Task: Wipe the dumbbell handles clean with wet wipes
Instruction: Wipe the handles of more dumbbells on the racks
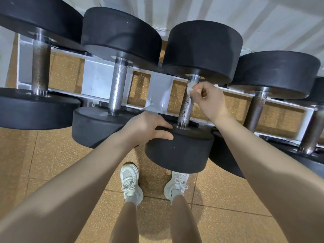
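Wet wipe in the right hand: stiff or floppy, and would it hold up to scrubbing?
Probably floppy: the wet wipe bunches into a small crumpled wad in the right hand's grip. Likely light. It may snag or shred, since the handle under it looks knurled and rust-speckled.

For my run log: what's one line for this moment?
right hand: pinches wipe on handle | left hand: rests on near weight
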### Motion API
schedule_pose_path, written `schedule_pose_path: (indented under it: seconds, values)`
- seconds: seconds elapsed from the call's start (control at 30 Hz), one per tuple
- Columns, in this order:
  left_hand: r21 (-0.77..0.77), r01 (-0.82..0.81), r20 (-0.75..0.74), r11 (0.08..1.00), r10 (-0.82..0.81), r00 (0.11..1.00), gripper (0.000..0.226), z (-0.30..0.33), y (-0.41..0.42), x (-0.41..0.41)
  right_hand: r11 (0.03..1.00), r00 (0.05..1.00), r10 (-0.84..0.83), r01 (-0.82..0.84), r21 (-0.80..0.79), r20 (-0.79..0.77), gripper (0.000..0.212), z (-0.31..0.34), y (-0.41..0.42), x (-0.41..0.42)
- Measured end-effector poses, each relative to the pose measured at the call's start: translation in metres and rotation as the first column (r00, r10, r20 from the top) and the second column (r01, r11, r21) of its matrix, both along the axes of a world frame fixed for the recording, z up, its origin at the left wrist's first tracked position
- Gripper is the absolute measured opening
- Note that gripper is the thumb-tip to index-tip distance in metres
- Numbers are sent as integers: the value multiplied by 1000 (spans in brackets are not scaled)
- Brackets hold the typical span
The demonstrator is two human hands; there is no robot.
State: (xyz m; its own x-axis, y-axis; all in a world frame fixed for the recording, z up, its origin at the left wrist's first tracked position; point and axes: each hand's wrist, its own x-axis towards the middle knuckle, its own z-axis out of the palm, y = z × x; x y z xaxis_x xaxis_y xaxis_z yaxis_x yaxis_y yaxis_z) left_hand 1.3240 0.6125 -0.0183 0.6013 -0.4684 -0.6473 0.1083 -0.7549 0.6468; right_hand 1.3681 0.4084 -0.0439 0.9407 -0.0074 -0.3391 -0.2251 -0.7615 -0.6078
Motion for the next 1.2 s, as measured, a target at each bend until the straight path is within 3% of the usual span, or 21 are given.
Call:
schedule_pose_path:
  seconds: [0.1,0.17,0.23,0.37,0.53,0.63,0.73,0.8,0.87,0.93,1.07,1.2]
  values:
    - [-16,-29,22,999,30,999,46,-1,0,-3,965,952,255,-260,-12,-168,9,5,3,-28]
    - [-23,-34,25,999,35,999,45,1,0,-3,956,914,287,-290,36,-285,6,3,3,-44]
    - [-24,-38,23,999,39,999,44,2,-1,-3,979,947,201,-197,41,-249,2,1,0,-42]
    - [-22,-21,39,1000,22,999,43,2,-1,-2,994,997,-53,58,94,-59,17,1,-1,-17]
    - [-19,-12,63,1000,13,998,43,1,-1,-2,961,967,-253,256,103,-44,7,-7,3,-14]
    - [-24,-17,53,1000,18,998,43,4,-1,-3,983,955,-175,183,15,-240,8,-6,1,-28]
    - [-28,-18,34,999,19,999,43,5,-2,-1,985,857,-131,169,32,-498,16,-2,-1,-43]
    - [-28,-12,37,1000,13,999,43,4,-2,0,934,808,-260,349,74,-528,22,3,-1,-36]
    - [-28,-2,41,1000,3,999,42,3,-2,0,755,704,-425,623,207,-569,17,10,4,-21]
    - [-30,6,53,1000,-4,999,42,3,-2,1,597,598,-545,769,229,-588,14,16,9,-2]
    - [-31,17,53,999,-16,998,42,1,-1,1,492,508,-619,845,209,-599,25,14,16,-1]
    - [-30,17,76,999,-15,997,42,3,-1,-1,526,547,-473,804,278,-691,27,21,10,-35]
